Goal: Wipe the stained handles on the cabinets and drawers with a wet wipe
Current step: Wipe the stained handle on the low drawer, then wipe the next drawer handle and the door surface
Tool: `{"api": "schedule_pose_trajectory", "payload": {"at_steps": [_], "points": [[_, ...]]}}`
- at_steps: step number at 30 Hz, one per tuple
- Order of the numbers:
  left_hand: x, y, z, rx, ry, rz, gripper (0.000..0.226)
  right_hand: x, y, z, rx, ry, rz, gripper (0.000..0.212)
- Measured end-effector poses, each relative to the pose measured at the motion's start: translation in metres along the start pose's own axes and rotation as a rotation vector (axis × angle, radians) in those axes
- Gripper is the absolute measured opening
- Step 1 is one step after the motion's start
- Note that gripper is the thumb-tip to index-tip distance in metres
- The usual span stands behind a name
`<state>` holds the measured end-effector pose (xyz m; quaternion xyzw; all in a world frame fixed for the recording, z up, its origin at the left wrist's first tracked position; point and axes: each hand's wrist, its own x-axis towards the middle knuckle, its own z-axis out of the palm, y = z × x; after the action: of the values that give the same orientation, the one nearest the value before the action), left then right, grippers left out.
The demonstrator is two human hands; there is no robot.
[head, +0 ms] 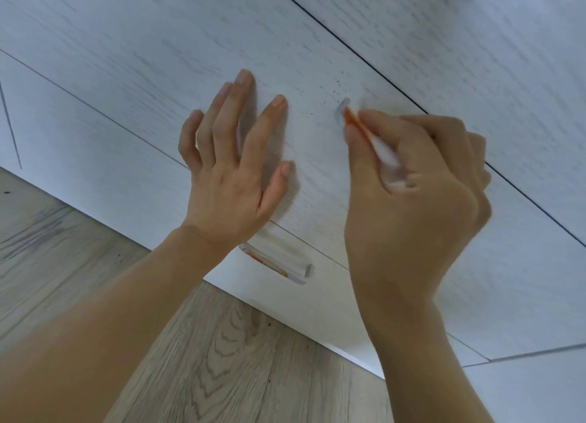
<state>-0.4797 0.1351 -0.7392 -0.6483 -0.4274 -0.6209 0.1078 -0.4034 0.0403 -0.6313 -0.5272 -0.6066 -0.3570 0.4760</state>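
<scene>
My right hand (pixel 412 181) pinches a white wet wipe (pixel 385 156), its tip orange with stain, against a silver handle (pixel 341 113) on a white drawer front (pixel 158 73). Only the handle's upper end shows; the rest lies behind my fingers. Small orange specks dot the panel just above that handle. My left hand (pixel 231 159) presses flat on the same drawer front with straight, spread fingers, left of the handle. On the drawer below, a second silver handle (pixel 279 265) carries an orange smear along its length.
White wood-grain drawer fronts (pixel 475 57) fill the upper part of the view, split by thin dark gaps. A light wood plank floor (pixel 206 359) runs beneath the cabinet's bottom edge at lower left.
</scene>
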Motion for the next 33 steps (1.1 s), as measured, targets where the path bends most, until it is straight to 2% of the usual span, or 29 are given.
{"api": "schedule_pose_trajectory", "payload": {"at_steps": [3, 7, 10, 16, 19, 28, 33], "points": [[-0.002, -0.006, -0.002, 0.002, 0.004, 0.013, 0.047, -0.006, 0.007, -0.013, 0.063, 0.058, 0.167, 0.012], [-0.016, -0.021, -0.009, -0.031, -0.019, 0.006, 0.048, -0.033, 0.014, -0.025, 0.082, 0.101, 0.244, 0.012], [-0.034, -0.034, -0.016, -0.055, -0.076, -0.002, 0.052, -0.065, 0.017, -0.024, 0.133, 0.018, 0.343, 0.015], [-0.075, -0.053, -0.026, -0.052, -0.26, 0.032, 0.059, -0.117, 0.024, -0.018, 0.317, -0.135, 0.834, 0.017], [-0.087, -0.056, -0.025, -0.05, -0.32, 0.014, 0.061, -0.132, 0.032, -0.017, 0.342, -0.143, 0.997, 0.014], [-0.1, -0.052, -0.004, -0.025, -0.324, 0.004, 0.072, -0.152, 0.036, -0.005, 0.394, -0.137, 1.101, 0.018], [-0.104, -0.053, 0.001, -0.05, -0.327, -0.01, 0.071, -0.157, 0.032, -0.008, 0.477, -0.151, 1.168, 0.015]]}}
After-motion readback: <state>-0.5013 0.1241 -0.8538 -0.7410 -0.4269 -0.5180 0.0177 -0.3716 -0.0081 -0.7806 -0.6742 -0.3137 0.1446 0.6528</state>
